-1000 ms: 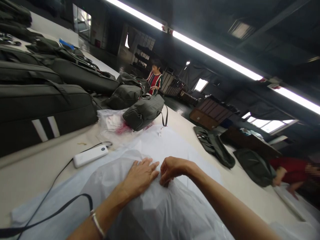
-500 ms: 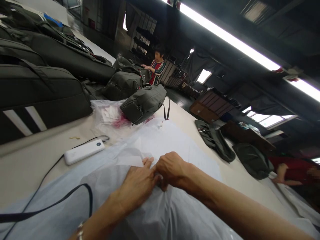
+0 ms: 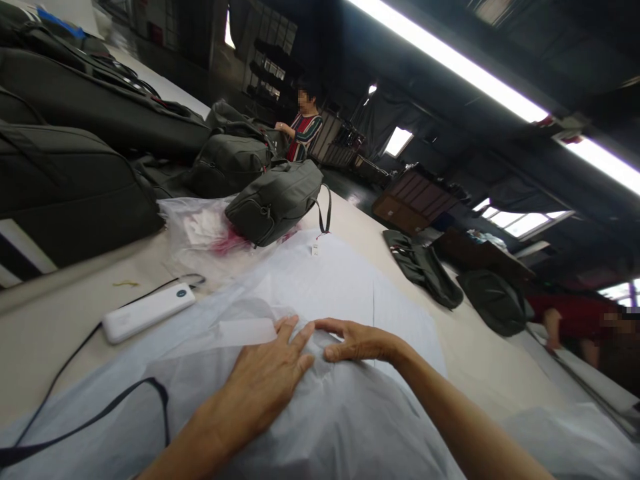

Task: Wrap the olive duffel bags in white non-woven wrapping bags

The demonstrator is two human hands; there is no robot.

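A translucent, pale plastic bag [image 3: 350, 420] bulges over something dark at the bottom of the view; what is inside is hard to make out. My left hand [image 3: 273, 367] lies on it with fingers spread. Beside it, my right hand [image 3: 357, 340] rests at the upper edge of the plastic, thumb and fingers apart in a curve. Their fingertips are close together. Under the bag's top edge spreads a large white sheet [image 3: 345, 280]. A whitish strip [image 3: 247, 331] shows just left of my left hand.
A white power bank [image 3: 150, 312] with a dark cable lies at the left. Dark bags [image 3: 280, 200] stand behind and to the left, near a clear bag of tags [image 3: 205, 230]. More dark bags [image 3: 495, 303] lie right. One person [image 3: 304, 127] stands behind; another [image 3: 575, 320] is at right.
Both hands have loosened from a closed pinch on the plastic. My left hand now lies flat and my right hand's fingers are extended. The view has shifted slightly.
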